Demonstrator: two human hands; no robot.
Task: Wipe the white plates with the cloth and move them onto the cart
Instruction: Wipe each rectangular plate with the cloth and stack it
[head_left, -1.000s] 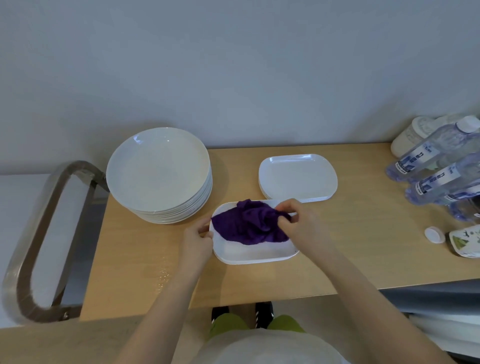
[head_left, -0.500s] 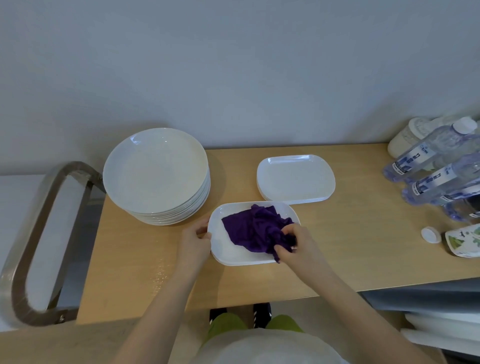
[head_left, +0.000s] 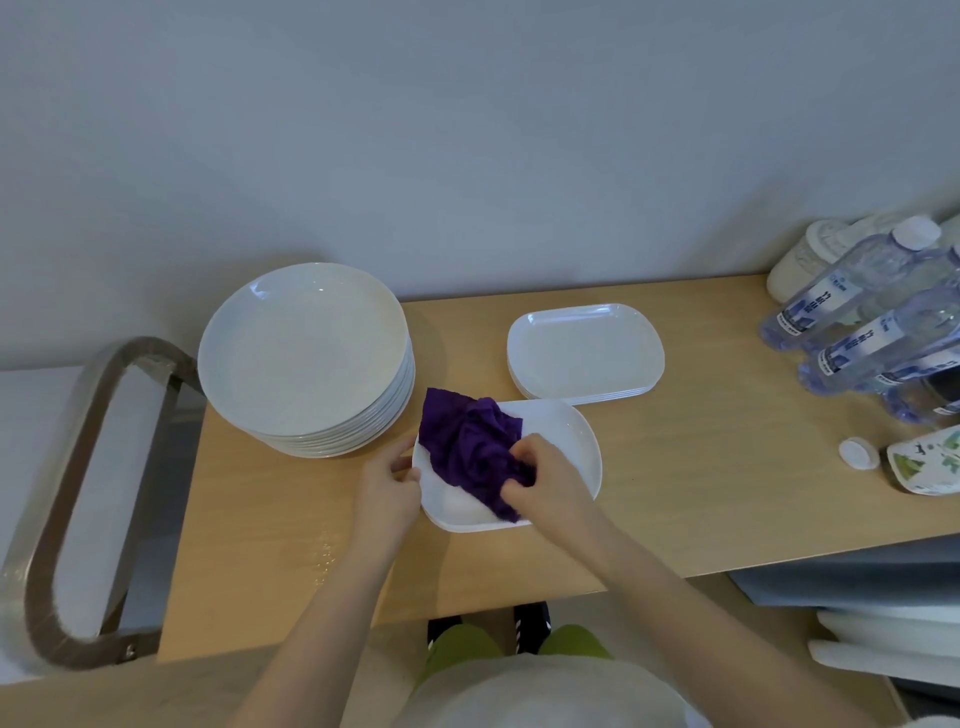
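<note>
The purple cloth (head_left: 475, 449) is bunched in the clenched fingers of the right hand (head_left: 545, 480), near the centre of the frame, and it is now found dragged toward the left end of the rectangular white plate (head_left: 571, 441), where half a second ago it was spread nearer the plate's middle and a second ago it was gathered at the far edge. One corner of the cloth now hangs past the plate's upper-left rim. The plate's left rim is pinched by the left hand (head_left: 387, 480), so the plate is held steady on the surface (head_left: 701, 467).

From this it is judged that the wiping stroke is under way across the plate (not yet finished, since the right end is only just uncovered), and that the move to the cart is not yet begun.

Just left of the plate a tall stack of round white plates (head_left: 304, 348) is seen, and just behind it a low stack of rectangular plates (head_left: 584, 351), almost touching its far rim. At the left edge of the frame the cart handle (head_left: 67, 499) is visible. Water bottles (head_left: 857, 322), a loose cap (head_left: 858, 453) and a printed pouch (head_left: 924, 462) are kept at the right, well apart. The round stack is judged to lie between the plate and the cart, so it must be cleared in the carry.
</note>
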